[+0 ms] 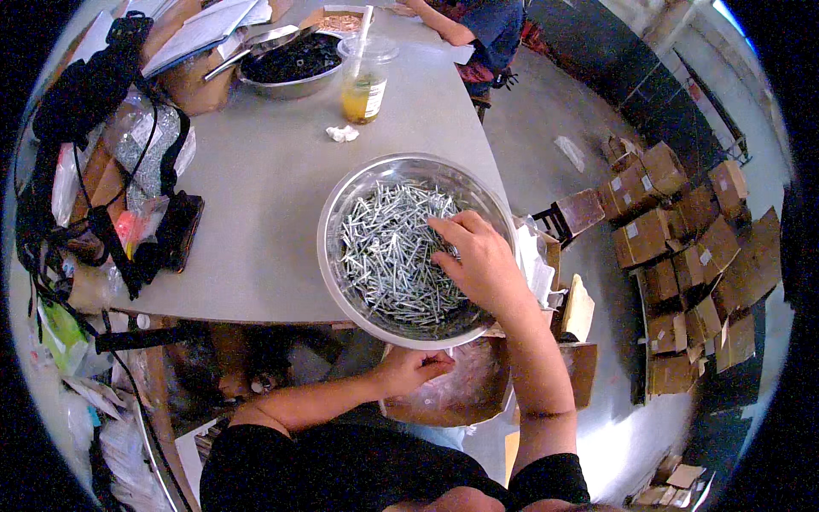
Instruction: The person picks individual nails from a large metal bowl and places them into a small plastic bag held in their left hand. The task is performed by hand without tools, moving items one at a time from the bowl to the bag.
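A wide steel bowl (331,271) at the table's right front edge holds a heap of thin silver screws or nails (388,247); their exact kind is too small to tell. My right hand (478,260) reaches over the bowl's right side. Its thumb and forefinger are apart at the heap, with no piece visible between them; the other fingertips are partly hidden. Below the near rim, my left hand (415,370) is closed with curled fingers. Whatever it may hold is hidden. Beneath it sits an open cardboard box (478,416) with clear plastic bags (467,375) inside.
Behind the bowl stand a plastic cup (365,90) with a straw, a crumpled tissue (342,134) and a bowl of black parts (290,68). Bags and cables crowd the left. Cardboard boxes (644,239) stack at right. Another person's arm (444,24) rests at the far edge.
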